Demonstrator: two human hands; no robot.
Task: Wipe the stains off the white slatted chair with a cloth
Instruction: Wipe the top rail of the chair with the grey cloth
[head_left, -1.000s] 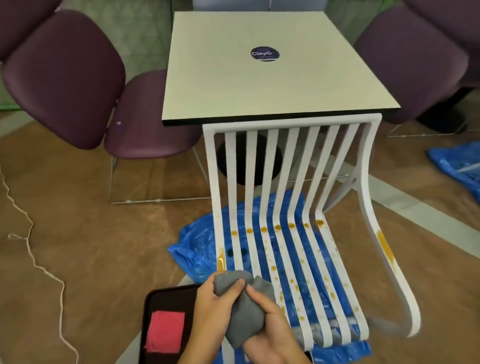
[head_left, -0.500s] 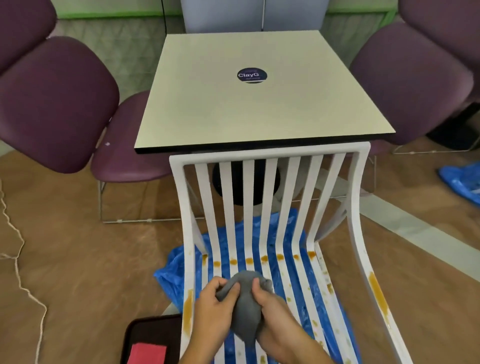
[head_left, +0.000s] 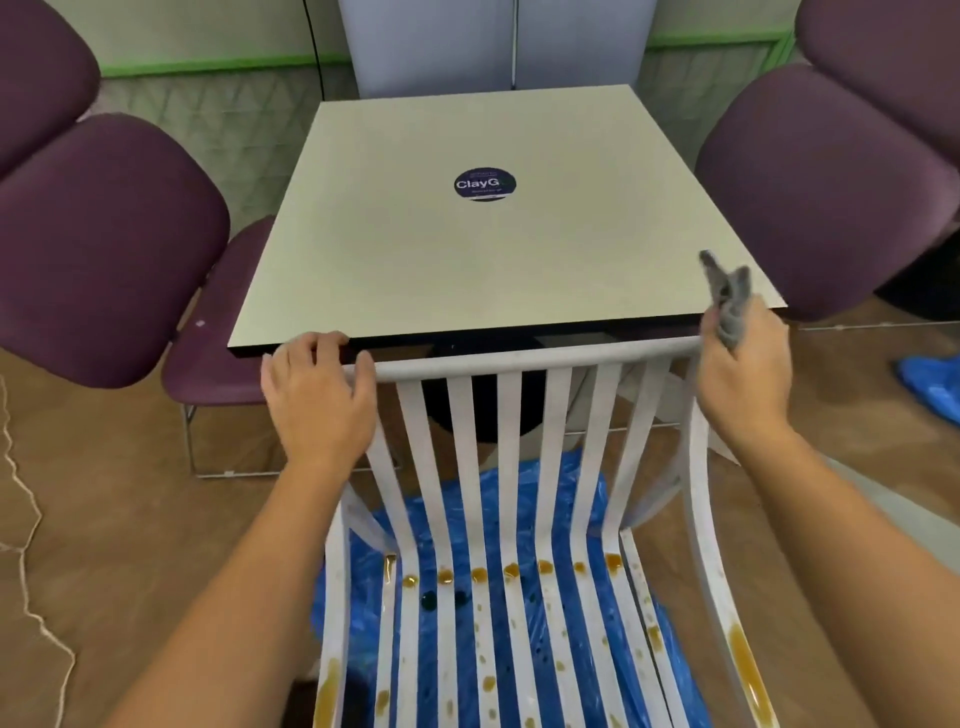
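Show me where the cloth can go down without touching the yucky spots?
The table is bare all around its round sticker, just behind the chair. The chair's back slats look clean too, with gaps between them. The seat is crowded with brown stains, and the right side rail has one.

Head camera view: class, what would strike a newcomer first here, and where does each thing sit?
Orange-brown stains dot the seat of the white slatted chair, with a row along the crease and a long streak on its right frame. The left hand grips the top rail's left corner, while the right hand holds a grey cloth at the right corner.
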